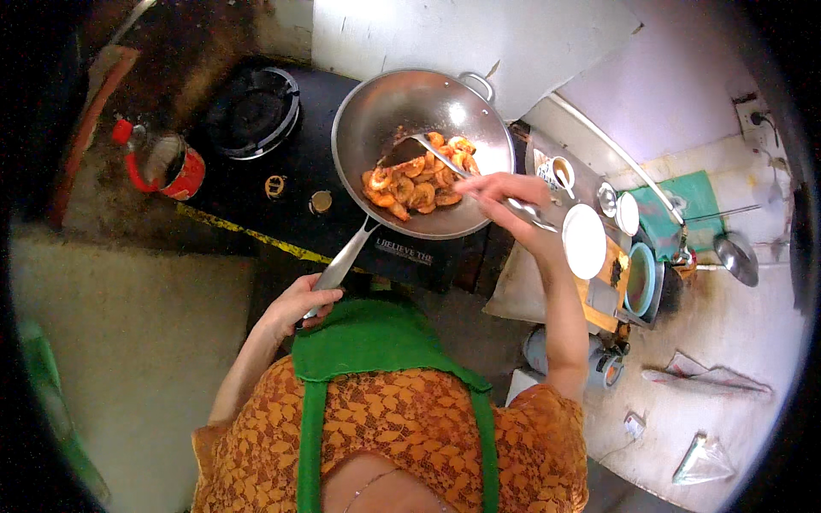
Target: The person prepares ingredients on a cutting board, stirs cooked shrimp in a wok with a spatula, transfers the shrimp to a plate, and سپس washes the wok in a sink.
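A large steel wok (368, 103) sits over the right side of a black gas stove. My left hand (306, 303) is closed around its long metal handle (346, 259). Reddish-orange shrimp (421, 190) lie heaped in the middle and lower part of the wok. My right hand (511, 203) grips a metal spatula (441, 157) from above. The spatula's blade reaches into the wok and rests by the upper left edge of the shrimp, and the end of its handle sticks out past my right hand.
The stove (321, 141) has a bare burner (256, 111) on the left and two knobs in front. A red container (182, 175) stands beside it. To the right are a white plate (584, 241), a cup with a spoon (562, 173), a cutting board (599, 318) and a blue basin (640, 280).
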The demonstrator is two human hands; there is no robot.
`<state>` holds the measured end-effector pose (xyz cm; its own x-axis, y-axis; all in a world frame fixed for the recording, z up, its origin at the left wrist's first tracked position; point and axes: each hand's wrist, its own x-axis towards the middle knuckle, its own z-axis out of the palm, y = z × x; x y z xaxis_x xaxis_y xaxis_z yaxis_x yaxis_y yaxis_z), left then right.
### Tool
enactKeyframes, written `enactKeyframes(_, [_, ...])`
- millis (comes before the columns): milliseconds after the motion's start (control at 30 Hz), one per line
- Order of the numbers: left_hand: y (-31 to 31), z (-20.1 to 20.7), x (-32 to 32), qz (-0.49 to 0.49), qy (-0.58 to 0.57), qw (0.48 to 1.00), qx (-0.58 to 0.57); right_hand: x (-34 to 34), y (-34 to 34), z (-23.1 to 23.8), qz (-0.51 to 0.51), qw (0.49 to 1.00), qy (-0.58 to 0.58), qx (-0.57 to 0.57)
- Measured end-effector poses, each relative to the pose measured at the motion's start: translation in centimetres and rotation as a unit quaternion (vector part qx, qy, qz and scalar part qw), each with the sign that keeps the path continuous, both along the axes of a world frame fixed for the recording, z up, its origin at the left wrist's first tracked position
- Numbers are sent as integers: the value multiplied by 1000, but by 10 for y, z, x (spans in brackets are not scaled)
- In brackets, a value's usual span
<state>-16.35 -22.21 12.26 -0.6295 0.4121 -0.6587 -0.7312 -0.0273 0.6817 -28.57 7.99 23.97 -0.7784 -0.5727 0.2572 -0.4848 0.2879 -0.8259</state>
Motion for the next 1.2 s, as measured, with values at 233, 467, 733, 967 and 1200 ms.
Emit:
enactKeyframes(233, [1,-8,2,1,0,1000,-8,65,23,21,-123,991,-56,-15])
enactKeyframes(467, [2,-2,-1,-16,-20,999,-26,89,-11,-34,-144,990,9,9])
enactKeyframes(733, [1,6,1,9,-26,1000,-13,48,-16,-58,-224,969,94,-49])
enactKeyframes(967, [4,9,0,23,-41,999,-8,-8,11,-102,-351,898,22,-263])
enactKeyframes(1200, [-1,1,2,29,-41,999,-7,53,43,-38,-222,948,-25,-228])
